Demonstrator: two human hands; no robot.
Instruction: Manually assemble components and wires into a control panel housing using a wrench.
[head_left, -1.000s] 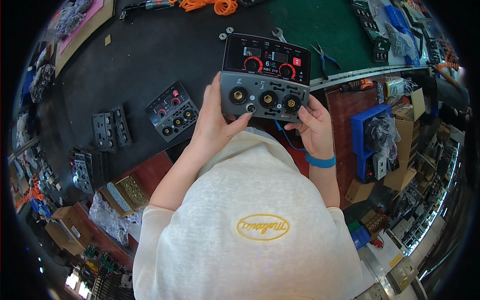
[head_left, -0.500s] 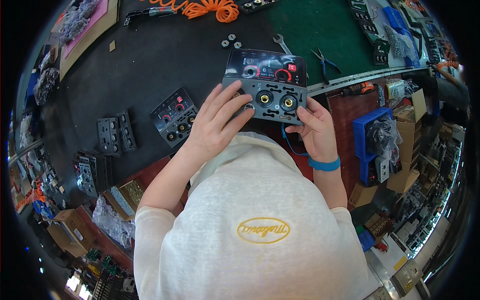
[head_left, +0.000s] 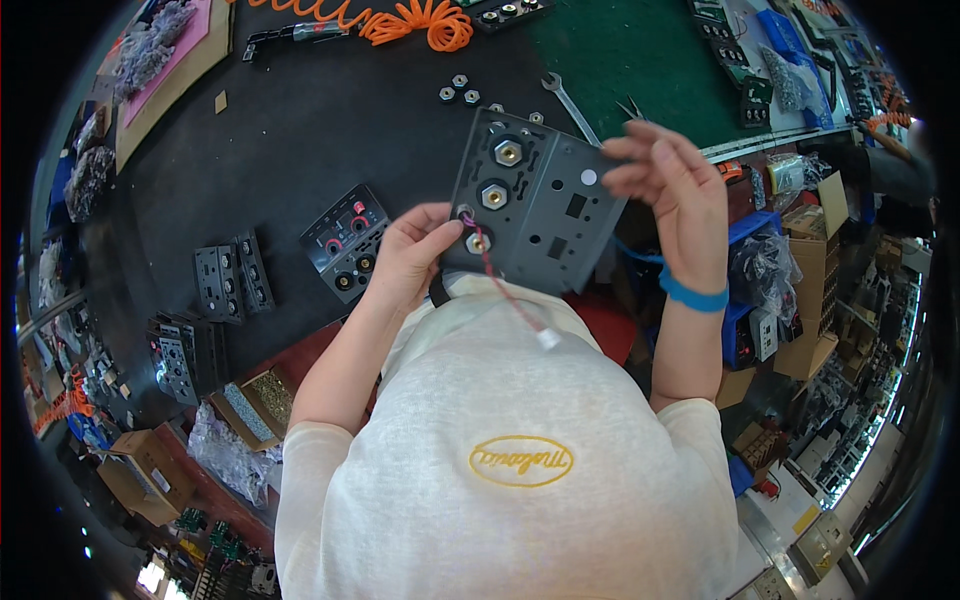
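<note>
Now back side out, a dark grey metal welding-machine panel (head_left: pixel 560 205) tilts in front of my chest. My left hand (head_left: pixel 412 255) pinches its lower left edge between thumb and fingers. Large brass-centred terminals with hex nuts (head_left: pixel 494 195) run along the panel's left part. From beside my left thumb, red and purple wires (head_left: pixel 492 268) dangle to a white connector (head_left: pixel 548 339). Off the panel's right edge, my right hand (head_left: pixel 680 190) is lifted, slightly blurred, its fingers spread with nothing in them. A blue wrist strap (head_left: pixel 692 294) circles that wrist.
Another panel (head_left: pixel 345 240) lies left on the black mat, with more panels (head_left: pixel 180 355) stacked farther left. Beyond the held panel are loose hex nuts (head_left: pixel 471 97) and a wrench (head_left: pixel 572 108). A pneumatic tool (head_left: pixel 300 32) with an orange coiled hose (head_left: pixel 415 25) lies at the back.
The panel has turned over from its printed front to its back, and the wires now show. My right hand has let go and moved up and right; my left hand holds the left edge.
</note>
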